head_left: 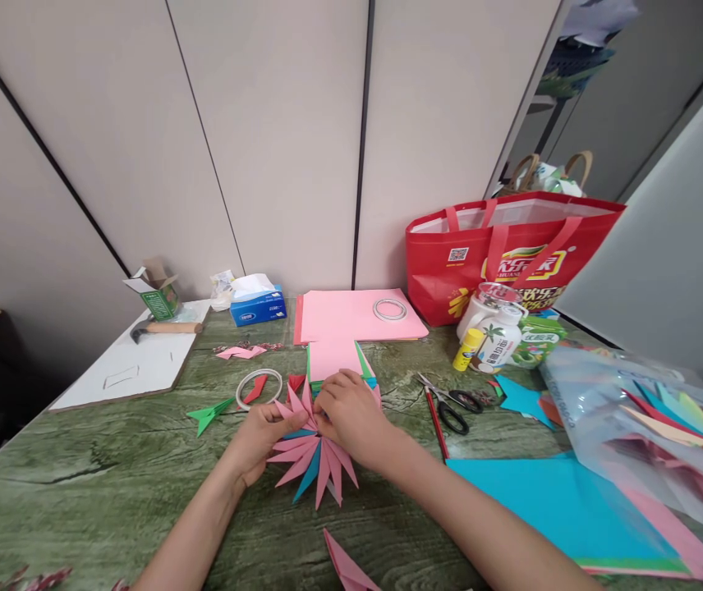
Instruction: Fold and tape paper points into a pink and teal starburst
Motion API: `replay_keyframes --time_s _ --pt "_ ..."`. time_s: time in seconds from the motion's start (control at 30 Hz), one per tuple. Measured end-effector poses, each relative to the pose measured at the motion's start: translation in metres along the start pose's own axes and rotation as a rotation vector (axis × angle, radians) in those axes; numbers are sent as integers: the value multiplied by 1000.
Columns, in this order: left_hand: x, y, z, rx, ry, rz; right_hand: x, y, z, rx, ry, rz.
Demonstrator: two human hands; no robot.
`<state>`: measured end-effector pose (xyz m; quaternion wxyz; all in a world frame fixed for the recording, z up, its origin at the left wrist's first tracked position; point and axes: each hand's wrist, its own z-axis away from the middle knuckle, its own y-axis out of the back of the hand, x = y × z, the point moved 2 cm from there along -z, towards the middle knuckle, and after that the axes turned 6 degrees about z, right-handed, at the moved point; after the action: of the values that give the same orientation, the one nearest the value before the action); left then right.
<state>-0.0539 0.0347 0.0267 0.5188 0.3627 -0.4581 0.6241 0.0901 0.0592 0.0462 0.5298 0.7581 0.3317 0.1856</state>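
Note:
A round, spiky flower of folded pink paper with a few blue points is held up over the middle of the table. My left hand pinches one of its upper left points between thumb and fingers. At its top, my right hand closes on the folded paper, and the fingertips partly hide what they grip. Just behind the hands lies a stack of small paper sheets, pink on top. One loose folded pink piece rests at the front edge of the view.
On the green table stand a tissue box, a hammer on a white board and a red bag. Scissors, a red pencil, a glue stick, blue sheets and a plastic bag are at the right.

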Motion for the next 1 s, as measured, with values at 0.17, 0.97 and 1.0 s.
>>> replay_keyframes --time_s 0.17,0.97,1.0 --pt "0 1 -1 -32 -35 -33 -6 -3 1 36 22 11" --pt "5 -1 4 -93 -40 -146 20 16 -1 -137 -280 -196" --pt "5 -1 4 -111 -45 -158 20 16 0 -161 -308 -209"
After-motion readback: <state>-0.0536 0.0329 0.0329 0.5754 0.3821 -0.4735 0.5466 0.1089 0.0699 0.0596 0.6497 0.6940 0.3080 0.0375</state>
